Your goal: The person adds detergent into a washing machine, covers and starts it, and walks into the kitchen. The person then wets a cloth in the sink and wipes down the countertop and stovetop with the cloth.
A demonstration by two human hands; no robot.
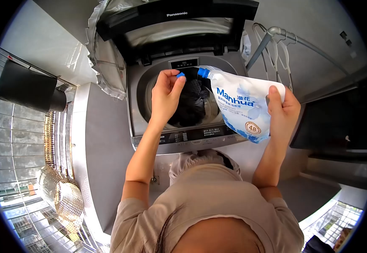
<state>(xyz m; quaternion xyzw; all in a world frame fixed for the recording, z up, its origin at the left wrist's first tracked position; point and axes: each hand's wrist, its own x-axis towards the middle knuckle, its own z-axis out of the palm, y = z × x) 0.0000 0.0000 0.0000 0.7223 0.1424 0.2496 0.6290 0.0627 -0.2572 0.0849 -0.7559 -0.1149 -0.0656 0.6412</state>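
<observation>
Between thumb and fingers, my left hand pinches a small blue cap above the washing machine's opening. My right hand grips the bottom end of a white and blue detergent pouch labelled Manhua. The pouch lies tilted on its side, its blue spout pointing left toward the cap, with a gap between them. Below both hands is the open top-loading washing machine, with dark clothes in its drum. No liquid shows leaving the spout.
The machine's raised lid stands behind the drum, with a crinkled silvery cover beside it. At right, white hangers hang by a grey pipe. A black cylindrical object and a perforated metal basket are at left.
</observation>
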